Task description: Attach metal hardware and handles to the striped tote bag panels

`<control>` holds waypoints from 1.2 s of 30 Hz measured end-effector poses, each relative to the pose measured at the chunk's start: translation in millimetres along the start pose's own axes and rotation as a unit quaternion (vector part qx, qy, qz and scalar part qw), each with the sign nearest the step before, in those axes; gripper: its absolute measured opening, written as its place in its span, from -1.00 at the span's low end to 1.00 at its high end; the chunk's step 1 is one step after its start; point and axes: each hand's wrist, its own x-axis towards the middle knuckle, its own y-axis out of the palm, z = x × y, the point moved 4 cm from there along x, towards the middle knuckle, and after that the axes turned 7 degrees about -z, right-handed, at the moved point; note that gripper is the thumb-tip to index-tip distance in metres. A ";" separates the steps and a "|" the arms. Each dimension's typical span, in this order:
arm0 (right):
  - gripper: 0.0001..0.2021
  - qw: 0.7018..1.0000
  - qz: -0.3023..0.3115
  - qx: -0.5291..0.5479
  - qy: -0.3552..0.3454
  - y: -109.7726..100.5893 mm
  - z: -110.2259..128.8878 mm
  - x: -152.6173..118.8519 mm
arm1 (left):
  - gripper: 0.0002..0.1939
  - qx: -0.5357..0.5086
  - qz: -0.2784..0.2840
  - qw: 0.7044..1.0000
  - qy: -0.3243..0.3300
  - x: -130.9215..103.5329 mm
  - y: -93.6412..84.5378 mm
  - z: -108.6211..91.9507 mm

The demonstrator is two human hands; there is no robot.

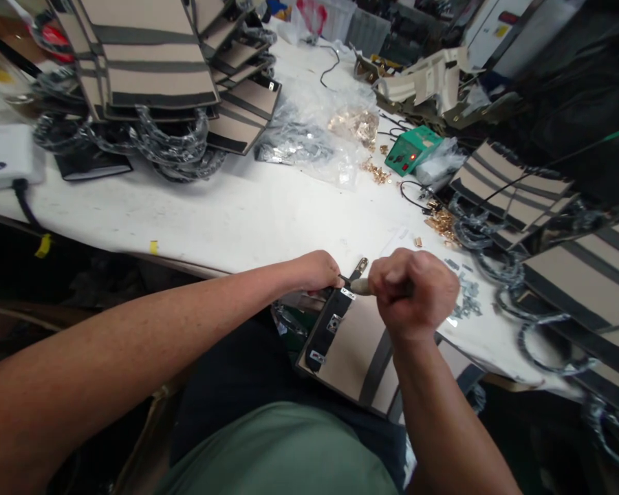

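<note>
A beige panel (353, 347) with dark bands lies partly over my lap at the table's front edge. Along its dark left border sit small metal plates (333, 323), and a metal tab (362, 266) sticks out at the top. My left hand (320, 271) pinches the upper end of that border; what lies between its fingers is too small to make out. My right hand (413, 285) is wrapped round the handle of a tool (360, 287), whose tip points left toward my left fingertips.
Stacked beige panels (155, 62) with plastic-wrapped handles stand at the back left. More panels (588, 275) lie at the right. A green box (413, 150), gold metal parts (443, 223) and grey pieces (468, 295) rest on the white table (211, 220).
</note>
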 end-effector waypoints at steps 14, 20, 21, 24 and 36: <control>-0.61 0.999 -0.011 -0.052 0.002 -8.0 11.0 -5.2 | -0.79 -0.011 -0.008 1.000 0.001 -0.3 3.4 1.5; -0.57 0.999 -0.007 -0.051 -0.003 -12.0 8.7 -6.9 | -0.82 -0.038 -0.010 0.999 -0.002 2.9 3.8 7.2; -0.57 0.997 0.002 -0.074 0.008 -11.9 7.8 -8.0 | -0.81 -0.038 -0.011 0.999 -0.002 1.9 3.6 6.7; -0.54 0.982 0.055 -0.182 0.013 -9.7 11.1 -8.3 | -0.78 -0.025 -0.015 1.000 0.006 -6.7 1.9 -0.1; -0.72 0.816 0.190 -0.545 0.018 -124.1 4.3 -33.7 | -0.82 0.074 -0.076 0.991 0.087 -67.3 -7.1 -19.6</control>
